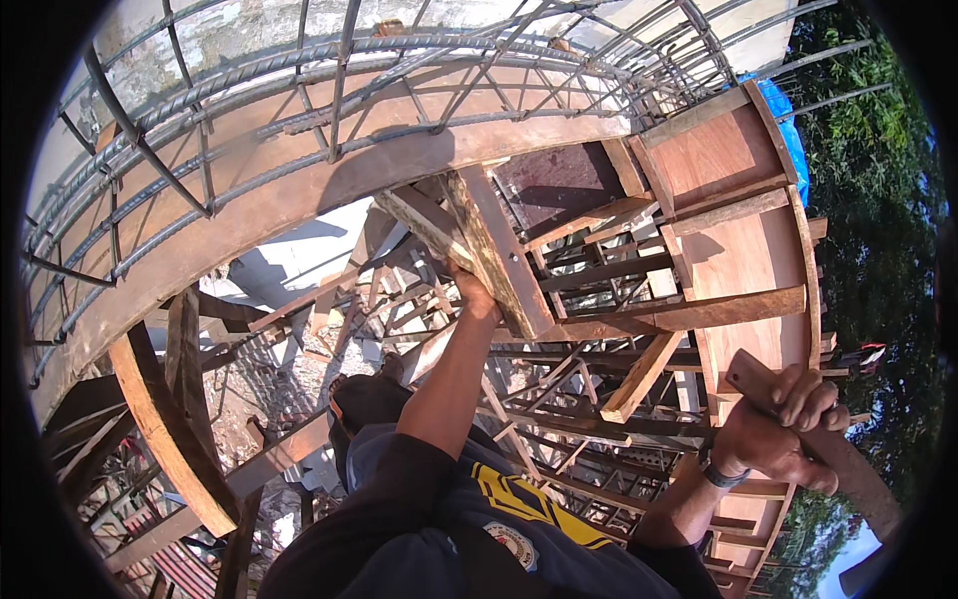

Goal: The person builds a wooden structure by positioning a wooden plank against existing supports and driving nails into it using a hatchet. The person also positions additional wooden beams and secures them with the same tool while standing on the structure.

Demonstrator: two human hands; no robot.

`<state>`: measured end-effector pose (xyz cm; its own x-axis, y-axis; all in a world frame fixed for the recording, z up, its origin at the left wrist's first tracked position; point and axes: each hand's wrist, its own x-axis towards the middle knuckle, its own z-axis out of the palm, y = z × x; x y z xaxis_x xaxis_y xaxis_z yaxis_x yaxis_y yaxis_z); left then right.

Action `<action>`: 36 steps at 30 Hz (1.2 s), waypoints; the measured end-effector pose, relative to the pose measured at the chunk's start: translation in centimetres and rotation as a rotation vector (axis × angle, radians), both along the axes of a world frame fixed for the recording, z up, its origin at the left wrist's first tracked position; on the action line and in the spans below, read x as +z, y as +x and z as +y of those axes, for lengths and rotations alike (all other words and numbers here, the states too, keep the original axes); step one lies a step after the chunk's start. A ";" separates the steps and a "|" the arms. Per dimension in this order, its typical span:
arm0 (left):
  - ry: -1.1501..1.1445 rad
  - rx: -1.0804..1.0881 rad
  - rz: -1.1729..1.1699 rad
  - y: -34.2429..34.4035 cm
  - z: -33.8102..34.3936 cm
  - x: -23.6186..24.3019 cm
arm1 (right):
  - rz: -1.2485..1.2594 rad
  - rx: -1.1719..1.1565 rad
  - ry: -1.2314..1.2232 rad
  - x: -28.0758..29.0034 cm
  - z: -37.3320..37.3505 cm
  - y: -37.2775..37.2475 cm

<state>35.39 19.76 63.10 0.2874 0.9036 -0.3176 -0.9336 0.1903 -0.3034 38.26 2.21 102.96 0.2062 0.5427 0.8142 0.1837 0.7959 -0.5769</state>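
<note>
My left hand (473,290) reaches forward and grips the edge of a short, weathered timber (499,255), its fingers partly hidden behind the wood. The timber slants from the curved form board (389,165) down toward me. A second wood piece (424,222) meets it at an angle on the left. Out to the right, my right hand (778,429) is closed around the flat brown handle of a hammer (863,484). A small hole shows at the handle's near end, and the dark head is partly cut off by the picture's rim.
A curved cage of steel rebar (289,125) runs across the far side. Plywood form panels (753,270) with timber ribs line the right. Below me, crossing timbers (589,329) leave gaps over rubble-strewn ground (299,384). A curved board (170,429) stands at left; trees (868,200) rise beyond.
</note>
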 end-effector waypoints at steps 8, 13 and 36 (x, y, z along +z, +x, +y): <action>0.027 0.201 0.062 0.8 1.0 0.6 | 0.217 -0.590 -1.204 -1.8 -2.6 2.1; 0.109 0.173 0.108 -0.7 -0.3 1.6 | -0.060 -0.262 0.110 10.4 -1.8 3.2; -0.157 -0.137 -0.012 0.1 -0.1 0.3 | -0.445 -0.370 -1.617 -7.3 -3.1 -0.7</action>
<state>35.46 19.66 63.36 0.4084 0.7956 -0.4474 -0.8986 0.2643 -0.3502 37.57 -0.87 95.69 0.4271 0.7868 -0.4456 0.5656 -0.6170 -0.5473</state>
